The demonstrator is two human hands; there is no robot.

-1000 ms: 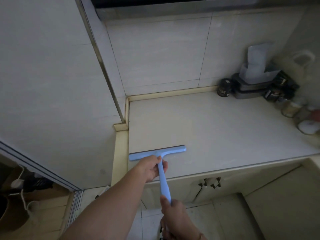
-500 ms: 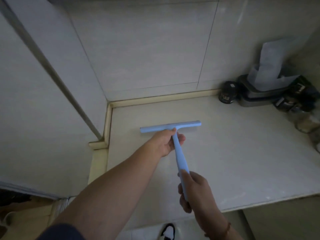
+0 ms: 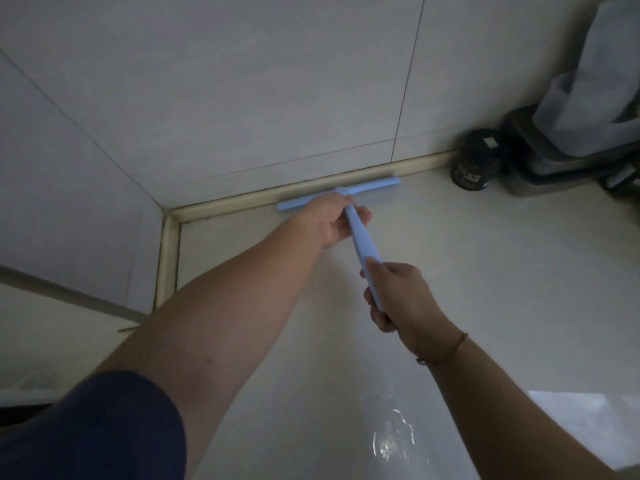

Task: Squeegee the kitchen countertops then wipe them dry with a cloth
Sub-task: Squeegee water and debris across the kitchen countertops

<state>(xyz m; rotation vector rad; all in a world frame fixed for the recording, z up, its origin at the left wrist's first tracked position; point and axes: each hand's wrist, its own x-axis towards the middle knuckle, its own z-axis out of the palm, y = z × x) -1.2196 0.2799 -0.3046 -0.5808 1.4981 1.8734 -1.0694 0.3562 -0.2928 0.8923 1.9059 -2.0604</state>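
A light blue squeegee (image 3: 362, 243) lies with its blade at the back of the pale countertop (image 3: 485, 271), right against the raised strip under the tiled wall. My left hand (image 3: 329, 221) grips the handle just below the blade. My right hand (image 3: 398, 296) grips the lower end of the handle. A small puddle of water (image 3: 393, 441) glints on the counter near the front. No cloth is in view.
A dark round jar (image 3: 476, 166) stands at the back right against the wall, next to a dark container (image 3: 554, 168) with a pale plastic bag (image 3: 595, 98) in it. Tiled walls close off the counter's back and left sides.
Both hands have pushed the squeegee away from the front edge, across the counter, to the back wall. The view has moved in closer over the counter.
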